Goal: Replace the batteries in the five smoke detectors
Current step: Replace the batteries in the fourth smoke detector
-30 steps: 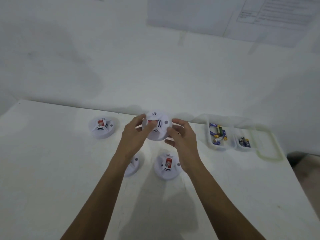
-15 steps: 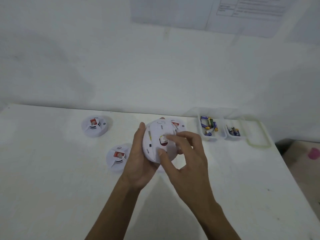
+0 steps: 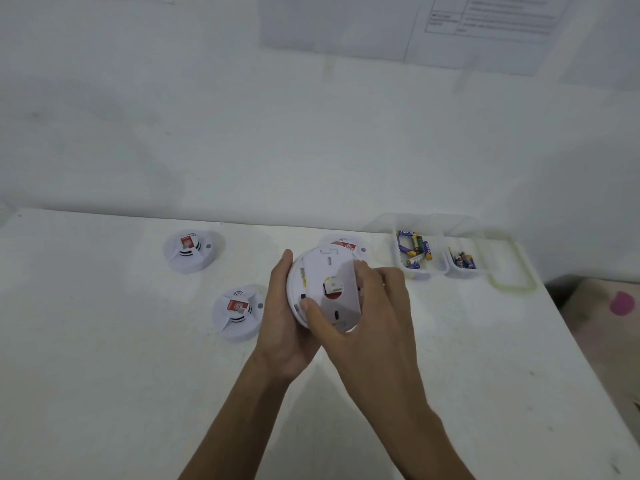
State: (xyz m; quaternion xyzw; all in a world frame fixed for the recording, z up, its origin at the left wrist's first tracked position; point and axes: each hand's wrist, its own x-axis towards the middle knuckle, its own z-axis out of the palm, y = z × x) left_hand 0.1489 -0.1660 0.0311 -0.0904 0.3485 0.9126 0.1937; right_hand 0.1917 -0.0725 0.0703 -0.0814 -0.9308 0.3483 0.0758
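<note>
Head view shows the smoke detector [image 3: 295, 292] held above the table [image 3: 104, 358] near its middle, underside toward the viewer. The left hand [image 3: 284, 330] curls round the left rim and cradles the body. The right hand [image 3: 377, 313] grips the back plate [image 3: 341, 268], thumb on the near-left edge and fingers over the right. The step looks like twisting that plate off to reach the batteries. It goes best if the left hand holds the body firm while the right turns the plate flat, without prying, since thin tabs could snap. Other detectors [image 3: 188, 251] lie face up on the table, and the battery trays [image 3: 420, 273] sit far right.
</note>
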